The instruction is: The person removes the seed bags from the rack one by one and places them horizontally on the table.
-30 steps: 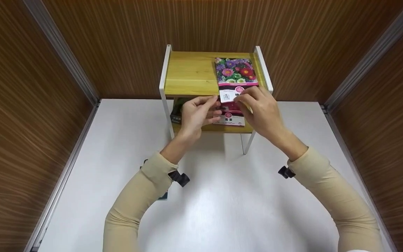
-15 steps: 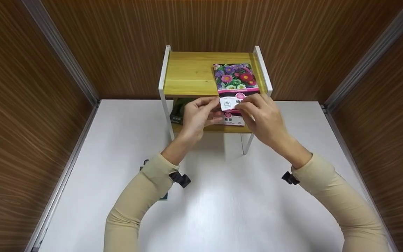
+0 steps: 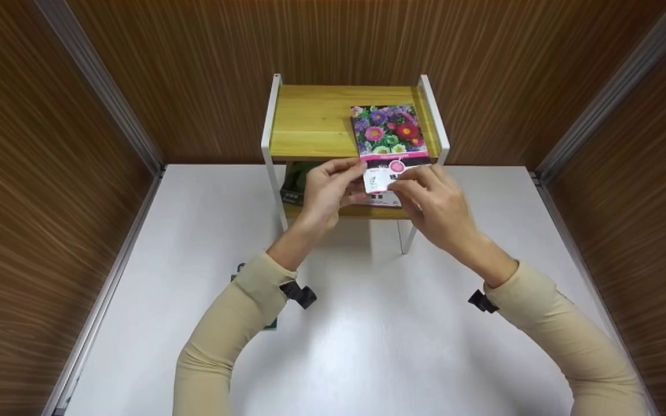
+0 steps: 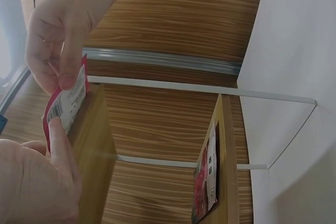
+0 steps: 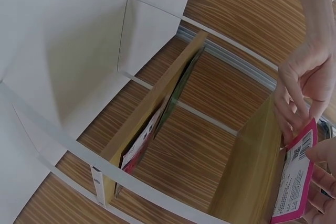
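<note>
A seed packet (image 3: 389, 130) with colourful flowers on its front lies on the right part of the upper shelf board (image 3: 310, 118), its lower end jutting past the front edge. My left hand (image 3: 326, 190) pinches the packet's left edge near the lower corner. With thumb and fingertips, my right hand (image 3: 437, 202) pinches its bottom edge, right of the middle. Both wrist views show the packet's white back with a barcode and a pink border. In the left wrist view, the right hand's thumb (image 4: 68, 66) lies on that back.
On the lower board lie a red-and-white packet (image 3: 388, 200), partly hidden by the hands, and a dark green packet (image 3: 292, 193) at its left. White side frames (image 3: 271, 118) bound the rack. A dark green item (image 3: 271, 326) on the white table is mostly behind the left sleeve.
The seed packet has slid towards me on the upper board, its lower end now further over the front edge. My right hand has moved down with it; the left has barely shifted.
</note>
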A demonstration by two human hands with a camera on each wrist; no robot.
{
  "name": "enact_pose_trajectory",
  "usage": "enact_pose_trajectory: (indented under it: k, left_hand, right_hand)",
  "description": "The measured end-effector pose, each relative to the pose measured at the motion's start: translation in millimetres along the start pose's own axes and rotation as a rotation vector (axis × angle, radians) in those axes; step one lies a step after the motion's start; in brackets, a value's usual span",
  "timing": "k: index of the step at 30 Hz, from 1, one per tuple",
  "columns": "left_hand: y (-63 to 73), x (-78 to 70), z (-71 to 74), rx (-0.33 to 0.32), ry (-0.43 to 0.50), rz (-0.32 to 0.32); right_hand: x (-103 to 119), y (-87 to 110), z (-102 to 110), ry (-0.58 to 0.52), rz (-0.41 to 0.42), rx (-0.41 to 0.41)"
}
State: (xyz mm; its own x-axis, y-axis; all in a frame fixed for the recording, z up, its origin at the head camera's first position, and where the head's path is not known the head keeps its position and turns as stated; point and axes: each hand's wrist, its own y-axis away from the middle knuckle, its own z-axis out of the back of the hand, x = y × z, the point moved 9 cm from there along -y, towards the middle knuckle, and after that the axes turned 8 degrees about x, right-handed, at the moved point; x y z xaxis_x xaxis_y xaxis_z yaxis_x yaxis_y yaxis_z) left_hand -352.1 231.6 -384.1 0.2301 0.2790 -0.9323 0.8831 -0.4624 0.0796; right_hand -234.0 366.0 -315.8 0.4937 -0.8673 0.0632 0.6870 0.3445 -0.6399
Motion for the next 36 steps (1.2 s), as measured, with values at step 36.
enact_pose_trajectory:
  k: [36]
  left_hand:
    - [4.9, 9.1, 8.1, 0.013, -0.026, -0.006]
  right_hand:
    - [-89.7, 22.4, 4.2, -0.822, -0.701, 0.002]
